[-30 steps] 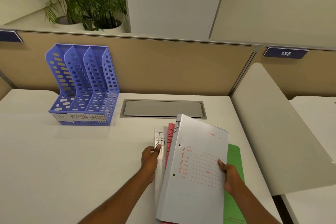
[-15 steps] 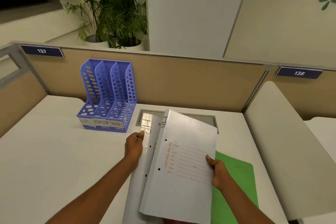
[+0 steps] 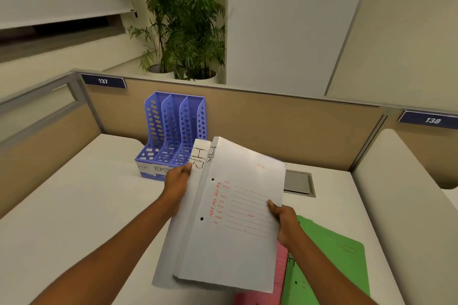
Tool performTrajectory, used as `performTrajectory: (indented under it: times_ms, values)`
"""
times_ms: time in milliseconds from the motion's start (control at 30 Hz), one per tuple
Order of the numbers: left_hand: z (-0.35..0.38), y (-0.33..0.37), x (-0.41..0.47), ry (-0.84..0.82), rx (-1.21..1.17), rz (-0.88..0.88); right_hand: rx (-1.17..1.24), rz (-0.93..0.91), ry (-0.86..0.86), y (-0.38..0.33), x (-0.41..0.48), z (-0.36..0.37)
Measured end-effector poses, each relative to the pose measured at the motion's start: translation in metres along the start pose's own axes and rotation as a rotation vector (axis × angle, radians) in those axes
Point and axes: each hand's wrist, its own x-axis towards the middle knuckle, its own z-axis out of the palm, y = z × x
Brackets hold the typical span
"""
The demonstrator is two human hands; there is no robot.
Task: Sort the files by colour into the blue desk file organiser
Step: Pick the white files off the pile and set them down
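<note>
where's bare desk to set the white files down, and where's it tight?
Free: the wide desk stretch left of the left hand, in front of the organiser; also a strip between the cable hatch and the right divider. Crowded: bottom right, where the pink file and green file lie under the right hand and white files.

White desk (image 3: pixel 74 205), pale top, tan partition along far edge. Blue file organiser (image 3: pixel 173 136) stands at back, against partition, slots empty, paper labels on front lip. Grey cable hatch (image 3: pixel 298 183) set flush in top, right of organiser. Green file (image 3: pixel 329 262) lies flat at near right; pink file (image 3: pixel 280 270) lies beside it on left, touching or overlapping, mostly hidden.
</note>
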Motion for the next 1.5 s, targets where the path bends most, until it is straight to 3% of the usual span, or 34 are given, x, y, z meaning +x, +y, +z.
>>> performTrajectory:
  times_ms: [167,467,700,900,1067,1500]
  values:
    - [-0.02,0.007,-0.006,-0.051,-0.175,-0.09,-0.154,-0.155,0.078,0.001,0.001,0.025]
    - [-0.041,-0.002,-0.011,-0.114,-0.154,-0.042,-0.22,-0.264,0.041,0.02,-0.006,0.055]
    - [-0.068,-0.003,-0.009,-0.322,0.032,-0.105,-0.103,-0.194,0.172,0.036,-0.013,0.087]
    - [-0.112,-0.019,0.015,-0.26,0.002,-0.087,-0.1,-0.193,0.2,0.054,-0.014,0.139]
    - [-0.176,-0.052,0.034,-0.271,0.219,-0.073,-0.143,-0.153,0.23,0.074,-0.01,0.199]
    - [-0.329,-0.092,0.132,-0.329,0.424,0.012,-0.174,-0.022,0.284,0.152,-0.011,0.362]
